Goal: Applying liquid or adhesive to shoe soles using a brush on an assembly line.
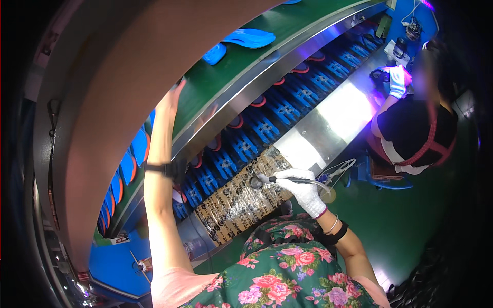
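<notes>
The left hand is extended over the green conveyor belt, at the edge of the brown overhead cover; the cover masks its fingers, so whether it is spread, narrowed or holding a part cannot be determined. To its left and nearer the person, a row of blue shoe soles with orange rims stands along the belt. Beyond the hand, to its right, further blue soles lie on the belt, near the cover. A steel rail separates the belt from a lower row of blue racks, where several red-rimmed pieces are partly visible. In front of the person, tape-covered cardboard carries a small round dark dish. The right hand, in a white glove, is closed around a black-handled applicator, its pale tip at the dish; contact cannot be confirmed. Judged status: the applicator is in hand and positioned at the dish, but no sole is visible at its tip, so application appears not yet under way. Whether any sole already carries a coating cannot be verified. At far right, a co-worker sits at the same bench.
</notes>
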`<state>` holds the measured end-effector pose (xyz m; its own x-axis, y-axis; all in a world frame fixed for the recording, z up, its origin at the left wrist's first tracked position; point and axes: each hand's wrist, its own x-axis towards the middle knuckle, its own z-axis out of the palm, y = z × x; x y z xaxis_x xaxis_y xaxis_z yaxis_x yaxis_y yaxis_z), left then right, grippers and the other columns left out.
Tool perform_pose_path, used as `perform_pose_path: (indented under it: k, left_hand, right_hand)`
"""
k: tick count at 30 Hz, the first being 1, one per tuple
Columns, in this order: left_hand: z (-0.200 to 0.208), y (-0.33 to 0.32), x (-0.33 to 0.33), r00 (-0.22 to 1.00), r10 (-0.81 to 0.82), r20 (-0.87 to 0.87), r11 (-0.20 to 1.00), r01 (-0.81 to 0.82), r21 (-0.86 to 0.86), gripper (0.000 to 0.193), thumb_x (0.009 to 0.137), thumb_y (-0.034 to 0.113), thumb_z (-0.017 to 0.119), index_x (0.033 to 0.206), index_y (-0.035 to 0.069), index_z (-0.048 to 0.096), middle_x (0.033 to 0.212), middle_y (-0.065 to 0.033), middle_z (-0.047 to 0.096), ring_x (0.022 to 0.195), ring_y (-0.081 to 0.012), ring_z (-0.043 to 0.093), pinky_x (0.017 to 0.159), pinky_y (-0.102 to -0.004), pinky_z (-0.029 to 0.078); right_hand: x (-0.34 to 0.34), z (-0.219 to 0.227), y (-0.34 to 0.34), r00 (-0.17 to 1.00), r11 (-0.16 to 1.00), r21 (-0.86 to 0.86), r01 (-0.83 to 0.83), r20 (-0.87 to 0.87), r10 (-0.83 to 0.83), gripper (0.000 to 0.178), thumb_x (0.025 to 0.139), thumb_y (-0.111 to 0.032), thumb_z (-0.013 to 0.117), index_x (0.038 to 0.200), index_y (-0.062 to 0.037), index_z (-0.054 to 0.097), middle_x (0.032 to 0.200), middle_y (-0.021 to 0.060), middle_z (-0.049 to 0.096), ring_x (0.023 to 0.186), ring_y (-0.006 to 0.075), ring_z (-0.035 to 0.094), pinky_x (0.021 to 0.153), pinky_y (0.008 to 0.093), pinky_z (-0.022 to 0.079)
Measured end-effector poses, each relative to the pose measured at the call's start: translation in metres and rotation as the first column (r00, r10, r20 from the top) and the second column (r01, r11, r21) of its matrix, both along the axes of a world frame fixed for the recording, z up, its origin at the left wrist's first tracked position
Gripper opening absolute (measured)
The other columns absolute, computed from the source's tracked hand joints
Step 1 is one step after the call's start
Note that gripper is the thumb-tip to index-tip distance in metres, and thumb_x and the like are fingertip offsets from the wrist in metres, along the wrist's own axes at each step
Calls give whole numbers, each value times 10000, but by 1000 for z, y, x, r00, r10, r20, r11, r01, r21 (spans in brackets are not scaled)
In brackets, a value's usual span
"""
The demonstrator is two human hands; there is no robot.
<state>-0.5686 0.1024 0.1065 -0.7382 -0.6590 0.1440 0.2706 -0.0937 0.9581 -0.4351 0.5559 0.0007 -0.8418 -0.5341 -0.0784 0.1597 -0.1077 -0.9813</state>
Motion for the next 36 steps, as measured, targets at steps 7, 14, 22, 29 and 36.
perform_pose_path:
  k: [7,14,22,29,36]
  left_hand:
    - [9,120,188,943,18,332,978,53,-204,820,832,34,752,1553,93,366,1377,-153,547,1265,-273,588,1091,-447,503]
    - [-59,184,215,973,-107,202,948,39,315,772,822,37,757,1495,22,381,1259,-132,629,1173,-247,647,1033,-407,524]
    - [-85,226,219,863,-482,-150,659,470,588,679,815,166,705,1431,-34,500,1317,-220,641,1144,-326,681,1029,-468,559]
    - [-103,246,258,765,-269,-586,61,620,782,1045,872,766,622,1576,39,360,1533,-216,489,1351,-383,546,1157,-549,425]
    - [-83,258,265,829,-337,-447,338,550,764,917,967,807,369,1595,139,375,1566,-102,489,1403,-332,490,1183,-522,387]
  right_hand:
    - [3,24,-2,997,999,5,52,65,-52,182,896,-24,761,1072,18,776,1022,93,791,916,142,727,850,285,572]
    - [8,68,0,968,964,-166,209,-103,-228,144,843,103,704,957,23,743,895,87,713,725,146,668,686,273,538]
    - [17,105,-13,991,973,-214,82,-86,-102,154,803,122,714,937,47,725,967,110,713,833,186,699,760,296,561]
    - [27,111,-28,840,993,-120,5,-539,-69,180,762,61,819,929,14,772,969,148,764,928,247,745,848,344,583]
    - [33,109,-54,717,992,-115,55,-687,-119,181,781,33,794,958,0,790,990,140,784,848,219,736,743,329,583]
